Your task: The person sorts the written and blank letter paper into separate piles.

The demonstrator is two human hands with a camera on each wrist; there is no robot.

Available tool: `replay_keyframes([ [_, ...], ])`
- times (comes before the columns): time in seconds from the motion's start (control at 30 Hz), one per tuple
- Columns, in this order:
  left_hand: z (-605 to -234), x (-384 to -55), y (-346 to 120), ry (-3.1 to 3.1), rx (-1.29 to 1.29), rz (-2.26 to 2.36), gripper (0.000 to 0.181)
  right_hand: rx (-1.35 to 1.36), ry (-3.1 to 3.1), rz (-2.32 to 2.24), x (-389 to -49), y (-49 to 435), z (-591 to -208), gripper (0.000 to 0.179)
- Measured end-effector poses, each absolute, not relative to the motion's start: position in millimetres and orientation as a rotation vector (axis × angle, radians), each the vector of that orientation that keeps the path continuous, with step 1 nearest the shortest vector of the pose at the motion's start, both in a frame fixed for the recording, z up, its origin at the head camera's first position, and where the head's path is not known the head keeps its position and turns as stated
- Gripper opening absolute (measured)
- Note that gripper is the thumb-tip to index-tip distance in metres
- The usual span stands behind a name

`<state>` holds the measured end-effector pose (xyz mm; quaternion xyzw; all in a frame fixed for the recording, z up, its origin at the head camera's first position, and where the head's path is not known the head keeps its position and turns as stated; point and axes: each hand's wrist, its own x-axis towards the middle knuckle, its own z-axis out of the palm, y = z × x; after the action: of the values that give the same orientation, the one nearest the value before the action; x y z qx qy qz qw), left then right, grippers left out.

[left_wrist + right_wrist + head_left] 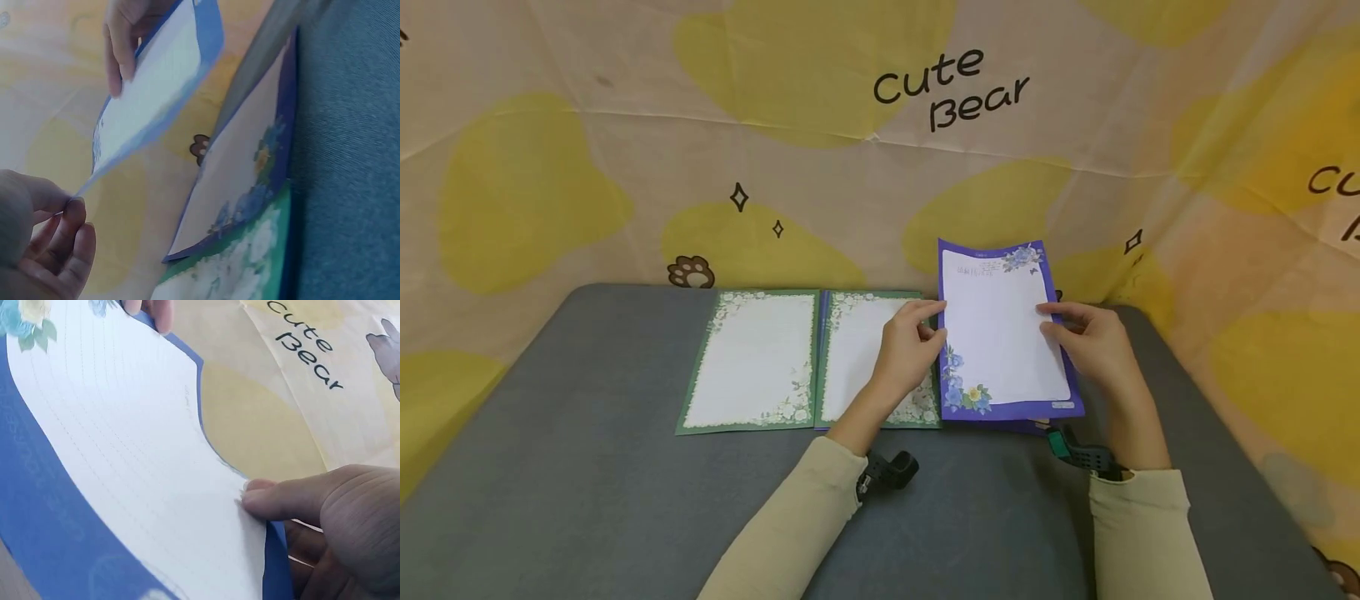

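Observation:
Both hands hold up a sheet of letter paper [1000, 342] with a blue-purple border, printed blue flowers and faint ruled lines. My left hand [908, 350] pinches its left edge between thumb and fingers, as the left wrist view shows at the paper's corner side. On the opposite edge, my right hand [1101, 346] grips with the thumb [262, 497] on the printed face and fingers behind. The sheet is raised and slightly bowed. Beneath it lies another blue-purple flowered sheet [234, 169], mostly hidden in the head view. A green-bordered sheet [853, 354] lies partly behind my left forearm.
Farther left, another green-bordered sheet [752, 358] with white flowers lies on the grey table [587, 467]. A printed cloth [820, 167] with yellow patches hangs behind the table. Black wrist devices [891, 471] are strapped to both wrists.

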<state>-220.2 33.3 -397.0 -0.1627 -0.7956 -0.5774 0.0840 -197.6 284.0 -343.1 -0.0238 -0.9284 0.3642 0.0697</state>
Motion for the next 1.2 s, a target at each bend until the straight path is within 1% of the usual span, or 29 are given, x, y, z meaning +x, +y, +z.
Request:
replay_keyframes([
  [0.2, -405, -221, 37, -2.433, -0.465, -1.700, 0.041, 0.016, -2.937, 0.957, -204, 291, -354, 0.037],
  [0.37, -413, -223, 39, -2.481, -0.482, -1.667, 0.045, 0.068, -2.987, 0.892, -210, 296, -368, 0.038],
  [0.6, -425, -226, 40, -2.535, -0.463, -1.588, 0.046, 0.064, -3.024, 0.918, -214, 297, -381, 0.038],
  [0.77, -430, -226, 41, -2.604, -0.468, -1.446, 0.045, 0.068, -3.025, 0.942, -215, 298, -386, 0.037],
  [0.9, -433, -226, 42, -2.690, -0.533, -1.325, 0.048, 0.053, -3.026, 0.931, -215, 300, -388, 0.036],
  [1.03, -437, -226, 42, -2.765, -0.662, -1.184, 0.051, 0.021, -3.037, 0.915, -214, 302, -387, 0.036],
  [1.2, -440, -227, 43, -2.798, -0.765, -1.047, 0.050, -0.027, -3.061, 0.903, -214, 305, -391, 0.036],
])
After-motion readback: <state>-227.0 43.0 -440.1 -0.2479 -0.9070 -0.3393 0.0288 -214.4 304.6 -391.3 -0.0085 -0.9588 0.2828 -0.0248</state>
